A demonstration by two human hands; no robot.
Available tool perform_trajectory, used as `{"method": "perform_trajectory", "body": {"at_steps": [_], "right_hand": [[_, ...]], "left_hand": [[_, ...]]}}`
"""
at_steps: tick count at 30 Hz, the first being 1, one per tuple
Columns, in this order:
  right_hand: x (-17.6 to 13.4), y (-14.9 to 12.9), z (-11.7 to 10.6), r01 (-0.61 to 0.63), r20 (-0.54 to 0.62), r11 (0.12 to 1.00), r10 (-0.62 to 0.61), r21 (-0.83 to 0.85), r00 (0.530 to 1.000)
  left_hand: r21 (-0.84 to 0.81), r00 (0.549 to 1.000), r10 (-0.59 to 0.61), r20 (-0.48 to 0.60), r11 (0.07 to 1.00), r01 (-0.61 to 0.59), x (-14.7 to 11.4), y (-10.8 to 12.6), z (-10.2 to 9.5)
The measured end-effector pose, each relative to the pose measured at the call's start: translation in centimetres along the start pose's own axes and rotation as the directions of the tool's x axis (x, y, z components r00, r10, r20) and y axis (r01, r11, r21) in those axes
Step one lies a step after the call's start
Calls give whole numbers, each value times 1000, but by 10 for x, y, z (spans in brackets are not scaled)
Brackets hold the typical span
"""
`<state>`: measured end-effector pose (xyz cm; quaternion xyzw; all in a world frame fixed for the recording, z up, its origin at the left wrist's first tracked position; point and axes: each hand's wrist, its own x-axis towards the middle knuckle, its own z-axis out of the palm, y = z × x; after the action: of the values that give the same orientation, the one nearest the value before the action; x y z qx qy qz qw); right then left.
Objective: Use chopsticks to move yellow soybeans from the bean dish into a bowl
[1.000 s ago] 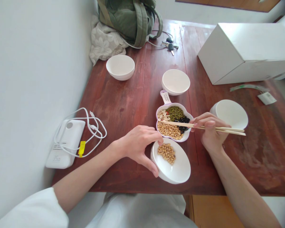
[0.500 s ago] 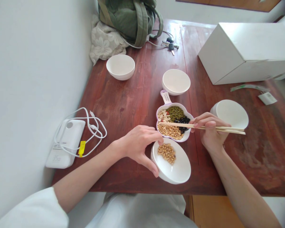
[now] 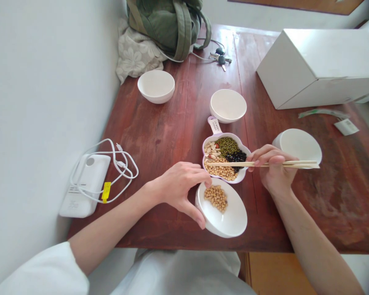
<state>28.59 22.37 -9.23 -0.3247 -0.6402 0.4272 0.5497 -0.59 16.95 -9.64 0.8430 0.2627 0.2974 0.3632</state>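
Note:
My left hand (image 3: 184,188) grips the left rim of a tilted white bowl (image 3: 230,223), thumb on the near side and fingers at the far side. A small heap of soybeans (image 3: 215,198) lies in that bowl. Just beyond it is a flower-shaped dish (image 3: 242,176) with a handle, holding peanuts (image 3: 211,150), green mung beans (image 3: 227,146), black beans (image 3: 237,157) and more soybeans (image 3: 224,171). Closed around a pair of wooden chopsticks (image 3: 295,164) is my right hand (image 3: 275,170). The chopstick tips rest over the dish's left side, among the soybeans near the peanuts.
Three other white bowls stand around: a far left bowl (image 3: 156,87), a middle bowl (image 3: 228,106) and a right bowl (image 3: 301,146). A power bank (image 3: 89,180) with a cable lies left. Keys (image 3: 221,59), a green bag (image 3: 166,26) and a white box (image 3: 320,67) are farther back.
The chopsticks have turned slightly: their tips have dipped a little and their rear ends have risen. My left hand and the bowl have stayed in place.

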Motion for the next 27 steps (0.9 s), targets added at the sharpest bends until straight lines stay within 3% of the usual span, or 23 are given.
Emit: {"method": "perform_trajectory", "body": {"at_steps": [4, 10, 17, 22, 27], "right_hand": [[0, 0, 2, 22, -4, 999, -23, -42, 1000], [-2, 0, 1, 49, 89, 996, -43, -68, 995], [0, -1, -4, -17, 87, 1000, 16, 12, 996], [-1, 0, -2, 36, 47, 999, -36, 4, 998], [-1, -1, 0, 45, 102, 998, -40, -47, 994]], "left_hand": [[1, 1000, 1, -3, 1000, -1, 0, 0, 0], [2, 1000, 14, -14, 1000, -14, 0, 0, 0], [3, 1000, 5, -10, 1000, -5, 0, 0, 0], [3, 1000, 7, -5, 1000, -7, 0, 0, 0], [-1, 1000, -3, -2, 1000, 3, 0, 0, 0]]}}
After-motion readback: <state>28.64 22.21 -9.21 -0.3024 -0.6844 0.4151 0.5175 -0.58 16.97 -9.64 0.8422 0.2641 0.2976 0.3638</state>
